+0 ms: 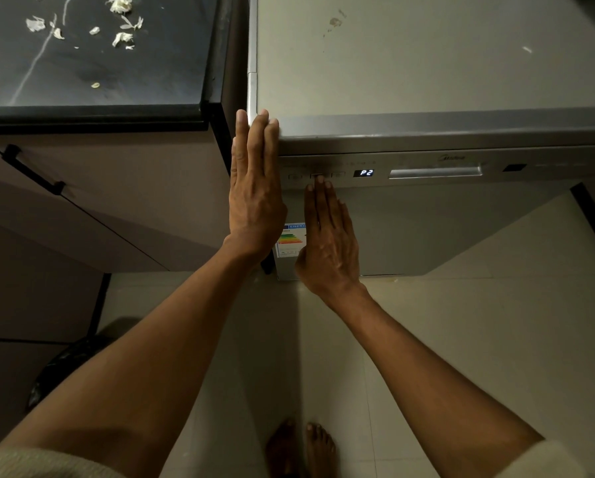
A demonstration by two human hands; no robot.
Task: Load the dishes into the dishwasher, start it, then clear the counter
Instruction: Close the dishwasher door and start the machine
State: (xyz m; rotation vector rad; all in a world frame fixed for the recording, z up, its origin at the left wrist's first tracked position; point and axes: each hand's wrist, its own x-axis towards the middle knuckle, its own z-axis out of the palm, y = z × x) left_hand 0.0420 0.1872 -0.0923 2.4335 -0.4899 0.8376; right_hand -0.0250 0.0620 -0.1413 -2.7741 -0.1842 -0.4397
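Head view: silver steel dishwasher (427,219) door shut, display reads P2; flat right hand (327,243) presses a button, left hand (254,188) flat, grip released. Scraps (116,22) at 11 o'clock await clearing off black tabletop (92,63).

The left hand (254,188) is covering the left end of the dishwasher (427,215) control panel (327,174) — whatever buttons sit there are hidden. The right hand (328,243) is blocking most of the energy label (290,236), and its fingertips (320,180) are hiding part of one button. The small panel lettering is blurring beyond reading — the brand mark too. The frame's edges are cutting off the counter (82,63) and both sleeves.
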